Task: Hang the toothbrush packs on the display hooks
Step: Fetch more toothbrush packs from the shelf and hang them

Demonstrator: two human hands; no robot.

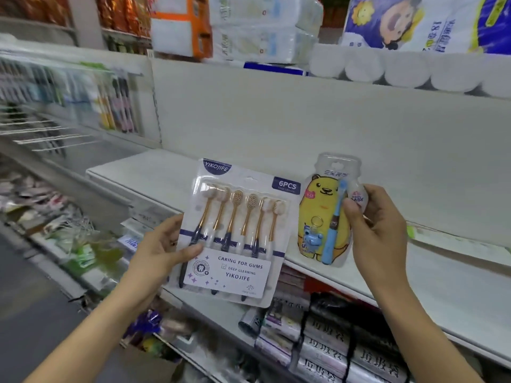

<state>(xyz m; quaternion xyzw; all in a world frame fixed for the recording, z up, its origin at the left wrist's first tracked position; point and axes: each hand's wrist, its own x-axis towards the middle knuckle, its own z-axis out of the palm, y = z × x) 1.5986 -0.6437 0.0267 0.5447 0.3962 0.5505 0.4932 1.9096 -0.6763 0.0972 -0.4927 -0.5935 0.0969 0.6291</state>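
Note:
My left hand [160, 250] grips the left edge of a white six-brush toothbrush pack [235, 233] with gold and navy handles, held upright above the shelf edge. My right hand [373, 225] pinches the right side of a child's toothbrush pack [323, 217], bottle-shaped, with a yellow bear and a blue brush. Both packs face me, side by side, apart from each other. The display hooks [47, 134] stick out at the far left, blurred, with other toothbrush packs [116, 106] hanging behind them.
A white shelf [414, 272] runs across in front of me with a plain back panel. Toilet paper rolls [401, 67] and tissue packs [249, 29] sit above. Bundled bags [331, 344] fill the shelf below; small goods [55, 225] lie lower left.

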